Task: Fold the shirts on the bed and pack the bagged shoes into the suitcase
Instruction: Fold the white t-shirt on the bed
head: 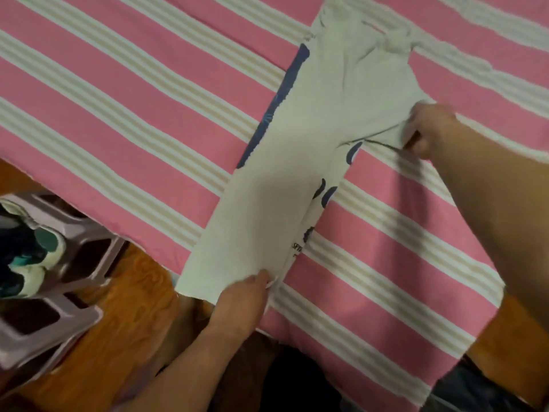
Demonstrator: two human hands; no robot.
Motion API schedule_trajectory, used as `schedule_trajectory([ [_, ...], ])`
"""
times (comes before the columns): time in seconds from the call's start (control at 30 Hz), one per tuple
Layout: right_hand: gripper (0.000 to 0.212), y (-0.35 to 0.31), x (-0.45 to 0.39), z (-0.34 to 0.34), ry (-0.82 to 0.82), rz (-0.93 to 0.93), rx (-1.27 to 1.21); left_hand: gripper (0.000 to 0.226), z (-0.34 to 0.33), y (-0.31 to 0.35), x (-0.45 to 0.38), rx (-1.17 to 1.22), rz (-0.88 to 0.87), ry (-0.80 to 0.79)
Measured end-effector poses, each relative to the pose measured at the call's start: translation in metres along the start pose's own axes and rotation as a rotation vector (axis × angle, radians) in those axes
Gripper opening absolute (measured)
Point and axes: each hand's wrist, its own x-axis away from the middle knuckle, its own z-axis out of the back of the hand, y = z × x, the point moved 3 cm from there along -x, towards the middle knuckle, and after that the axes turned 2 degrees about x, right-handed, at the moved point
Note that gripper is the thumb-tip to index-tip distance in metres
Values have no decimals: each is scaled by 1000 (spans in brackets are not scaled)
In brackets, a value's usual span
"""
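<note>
Wood floor [124, 316] shows at the bottom, and a bed [118, 99] with a pink and cream striped cover fills most of the view. On the floor at the left stands a grey plastic rack [74, 295] with a pair of white and green shoes [32, 257] on it. They do not look bagged, but that part is blurry. No suitcase can be seen.

One pale shirt [300, 162] lies on the bed, running from the near edge up toward the far side. Its sides look folded in, so it is a long thin strip now, with blue print peeking out along both edges. I think the job is only at its start: this shirt is half folded, and it still needs to be folded short. The shoes still need packing.

Nearest is the left hand [240, 301]. It reaches up from the bottom and pinches the shirt's bottom hem at the near edge of the bed. Farther up, the right hand [427, 129] comes in from the right side. Its fingers are curled around a bunched bit of the shirt's right edge, about halfway up, and pull it a little.
</note>
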Motion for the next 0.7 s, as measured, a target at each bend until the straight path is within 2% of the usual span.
schedule_trajectory([
  [0.03, 24, 3, -9, 0, 16, 33, 18, 22, -6, -3, -4, -34, -24, -12],
  [0.1, 13, 3, -18, 2, 62, 114, -44, 22, -5, -4, 2, -54, -58, -34],
  [0.17, 25, 4, -24, 9, 74, 179, -191, 24, 1, -4, 17, -72, -70, -45],
  [0.2, 23, 0, -13, 12, 85, 199, -234, 28, 4, -3, 25, -100, -73, -53],
  [0.27, 13, -3, -1, 21, 111, 194, -186, 34, 4, 3, 34, -134, -77, -91],
  [0.33, 12, -1, 2, 23, 74, 159, -53, 35, 3, 14, 33, -144, -83, -138],
  [0.4, 16, 8, -4, 23, -10, 115, 85, 34, -1, 23, 25, -193, -70, -257],
  [0.47, 24, 14, -22, 26, -72, 107, 85, 26, -1, 27, 11, -242, -22, -428],
  [0.53, 38, 17, -27, 28, -80, 45, -19, 38, 12, 32, -7, -223, 43, -620],
  [0.57, 35, 17, -23, 29, -82, 5, -84, 47, 25, 35, -23, -179, 43, -671],
  [0.6, 26, 16, -19, 29, -92, -42, -139, 52, 43, 42, -43, -136, 17, -650],
  [0.63, 16, 16, -16, 29, -111, -69, -197, 49, 66, 51, -69, -103, -25, -548],
  [0.7, 7, 14, -17, 30, -130, -94, -276, 28, 121, 73, -133, -46, -102, -111],
])
